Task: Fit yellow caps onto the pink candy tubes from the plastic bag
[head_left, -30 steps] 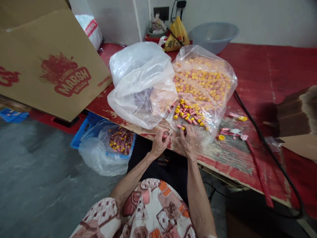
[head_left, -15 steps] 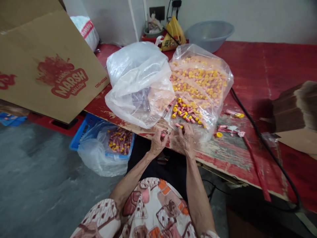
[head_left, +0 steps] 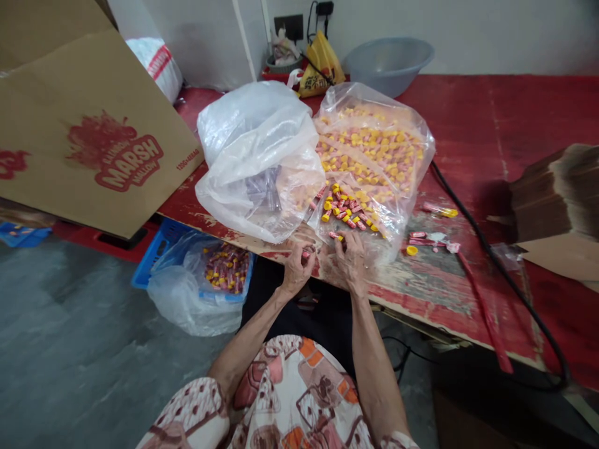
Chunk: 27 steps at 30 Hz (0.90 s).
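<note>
My left hand (head_left: 296, 268) is curled at the table's front edge with a small pink piece pinched in its fingertips. My right hand (head_left: 349, 260) rests beside it, fingers bent over the mouth of a clear plastic bag (head_left: 374, 149) full of small pink and yellow-capped pieces; I cannot make out what it holds. A loose heap of those pieces (head_left: 345, 209) lies just beyond my fingers. A second clear bag (head_left: 257, 156) with clear tubes inside stands to the left.
A blue crate (head_left: 161, 240) lined with plastic holds more pieces on the floor at the left. A large Marsh Mallow carton (head_left: 88, 125) leans over the table's left end. A black cable (head_left: 496, 262), stray pieces (head_left: 428, 237), a grey basin (head_left: 388, 59) and cardboard stacks (head_left: 556, 193) lie on the red table (head_left: 515, 125).
Both hands stay at the table edge by the bag mouth, shifting only slightly. The view has drifted a little to the right.
</note>
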Each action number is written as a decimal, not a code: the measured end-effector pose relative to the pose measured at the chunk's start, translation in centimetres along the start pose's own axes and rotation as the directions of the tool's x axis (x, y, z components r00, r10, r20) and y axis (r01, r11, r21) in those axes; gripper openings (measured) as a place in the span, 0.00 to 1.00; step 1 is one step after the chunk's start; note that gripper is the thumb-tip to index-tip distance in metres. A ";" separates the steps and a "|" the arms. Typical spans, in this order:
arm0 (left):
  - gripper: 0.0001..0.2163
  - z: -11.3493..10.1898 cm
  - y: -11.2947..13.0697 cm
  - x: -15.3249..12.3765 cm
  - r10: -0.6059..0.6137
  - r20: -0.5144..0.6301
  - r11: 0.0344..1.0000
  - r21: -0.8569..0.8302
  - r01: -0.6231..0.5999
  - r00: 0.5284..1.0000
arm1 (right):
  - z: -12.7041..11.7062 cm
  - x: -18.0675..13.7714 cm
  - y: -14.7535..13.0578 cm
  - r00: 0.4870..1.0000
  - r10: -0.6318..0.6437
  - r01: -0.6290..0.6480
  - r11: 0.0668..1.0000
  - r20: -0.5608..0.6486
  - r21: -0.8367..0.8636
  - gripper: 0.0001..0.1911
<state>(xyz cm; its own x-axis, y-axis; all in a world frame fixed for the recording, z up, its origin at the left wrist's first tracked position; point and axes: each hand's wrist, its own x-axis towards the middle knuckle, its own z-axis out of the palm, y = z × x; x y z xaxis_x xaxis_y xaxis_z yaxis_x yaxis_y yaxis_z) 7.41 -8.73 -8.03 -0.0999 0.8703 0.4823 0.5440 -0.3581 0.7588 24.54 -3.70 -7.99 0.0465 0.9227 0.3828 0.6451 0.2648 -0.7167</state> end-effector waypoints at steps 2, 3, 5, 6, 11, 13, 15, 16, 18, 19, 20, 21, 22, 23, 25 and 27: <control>0.08 0.1 0.0 0.0 -0.001 0.000 1.000 -0.004 0.001 1.000 | 0.0 0.0 0.1 1.000 0.002 -0.001 1.000 0.015 -0.011 0.14; 0.08 0.1 0.0 -0.1 -0.003 0.000 1.000 -0.008 0.003 1.000 | 0.0 0.0 0.1 1.000 0.005 -0.005 1.000 0.022 -0.017 0.14; 0.08 0.1 0.0 -0.1 -0.012 0.004 1.000 -0.010 0.012 1.000 | 0.0 0.0 0.2 0.999 0.016 -0.015 1.000 0.029 -0.026 0.14; 0.08 0.0 0.1 -0.1 -0.019 0.006 1.000 -0.007 0.019 1.000 | 0.0 0.0 0.3 0.999 0.021 -0.020 0.999 0.031 -0.027 0.14; 0.07 -0.1 0.4 0.0 -0.018 0.001 1.000 -0.017 0.018 1.000 | 0.1 -0.1 0.2 0.999 0.028 -0.027 1.000 0.030 -0.014 0.15; 0.07 -0.1 0.4 0.1 -0.008 -0.008 1.000 -0.023 0.008 1.000 | 0.1 -0.1 0.1 0.999 0.030 -0.030 1.000 0.023 -0.009 0.15; 0.07 0.0 0.4 0.1 0.000 -0.016 1.000 -0.022 0.000 1.000 | 0.1 -0.1 0.0 1.000 0.026 -0.026 1.000 0.008 -0.006 0.15; 0.06 0.0 0.4 0.1 0.001 -0.018 1.000 -0.019 -0.002 1.000 | 0.1 -0.1 0.0 1.000 0.022 -0.022 1.000 0.001 -0.005 0.15; 0.06 0.1 0.4 0.1 0.000 -0.019 1.000 -0.007 0.000 1.000 | 0.2 -0.1 -0.1 1.000 0.017 -0.017 1.000 -0.005 0.003 0.15; 0.06 0.1 0.3 0.1 -0.001 -0.020 1.000 -0.003 0.001 1.000 | 0.2 0.0 -0.1 1.000 0.019 -0.019 1.000 -0.006 0.008 0.15; 0.06 0.1 0.3 0.1 0.000 -0.021 1.000 -0.002 0.000 1.000 | 0.2 0.0 -0.1 1.000 0.022 -0.022 1.000 -0.004 0.011 0.15; 0.07 0.1 0.3 0.0 0.000 -0.022 1.000 -0.004 0.000 1.000 | 0.2 0.0 -0.1 1.000 0.024 -0.023 1.000 -0.003 0.013 0.15; 0.07 0.1 0.2 0.0 -0.001 -0.022 1.000 -0.008 0.001 1.000 | 0.2 -0.1 -0.1 1.000 0.024 -0.024 1.000 -0.003 0.012 0.15; 0.07 0.1 0.2 0.0 -0.003 -0.020 1.000 -0.011 0.003 1.000 | 0.2 -0.1 -0.2 1.000 0.022 -0.022 1.000 -0.004 0.008 0.15; 0.07 0.1 0.2 0.0 -0.009 -0.015 1.000 -0.011 0.009 1.000 | 0.1 0.0 -0.2 1.000 0.016 -0.016 1.000 -0.004 -0.002 0.15; 0.06 0.1 0.2 0.1 -0.012 -0.011 1.000 -0.005 0.012 1.000 | 0.1 0.0 -0.2 1.000 0.012 -0.012 1.000 -0.004 -0.007 0.16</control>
<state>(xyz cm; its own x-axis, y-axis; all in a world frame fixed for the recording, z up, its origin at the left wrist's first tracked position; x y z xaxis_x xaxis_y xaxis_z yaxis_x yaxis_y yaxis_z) 7.60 -8.73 -7.84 -0.1158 0.8706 0.4782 0.5385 -0.3495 0.7667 24.37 -3.75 -7.92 0.0574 0.9245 0.3769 0.6497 0.2520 -0.7171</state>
